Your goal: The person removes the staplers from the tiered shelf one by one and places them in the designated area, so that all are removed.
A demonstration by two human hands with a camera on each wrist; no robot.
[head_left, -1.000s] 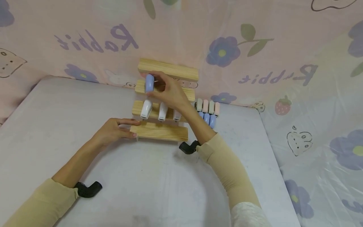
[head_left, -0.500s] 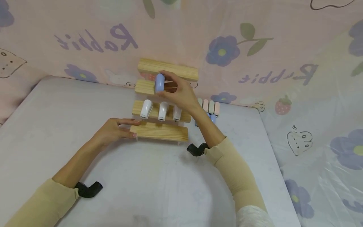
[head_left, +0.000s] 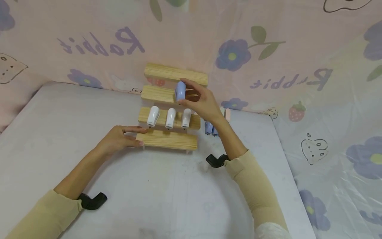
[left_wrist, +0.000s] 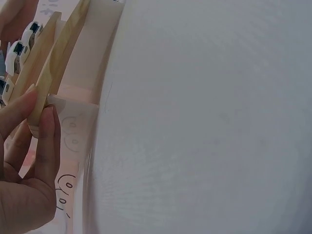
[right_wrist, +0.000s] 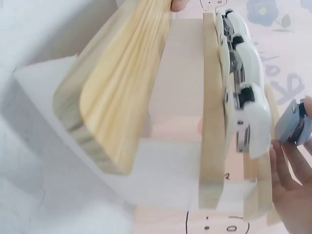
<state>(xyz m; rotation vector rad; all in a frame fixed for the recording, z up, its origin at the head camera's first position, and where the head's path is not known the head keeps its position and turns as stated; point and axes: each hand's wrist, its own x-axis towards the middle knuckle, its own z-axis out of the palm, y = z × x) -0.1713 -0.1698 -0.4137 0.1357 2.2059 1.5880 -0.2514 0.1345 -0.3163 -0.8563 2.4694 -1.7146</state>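
In the head view my right hand [head_left: 206,102] pinches a small blue stapler [head_left: 180,90] between thumb and fingers, over the right part of the second-highest board of a stepped wooden rack [head_left: 167,140]. One board below stand three white staplers, left [head_left: 153,116], middle [head_left: 170,118] and right [head_left: 186,118]. My left hand [head_left: 117,141] grips the left end of the rack's lowest board. The left wrist view shows its fingers [left_wrist: 46,141] and thumb around that board end. Seen from the right wrist, the blue stapler [right_wrist: 292,122] is at the right edge, partly cut off.
More blue staplers [head_left: 208,127] and a pink one [head_left: 227,115] stand on the white table [head_left: 167,196] right of the rack, partly hidden by my right forearm. A patterned curtain [head_left: 185,30] hangs close behind the rack. Black curved pieces [head_left: 94,201] sit at both wrists.
My right hand has moved to the right along the second-highest board, carrying the blue stapler with it. The left hand stays on the lowest board.
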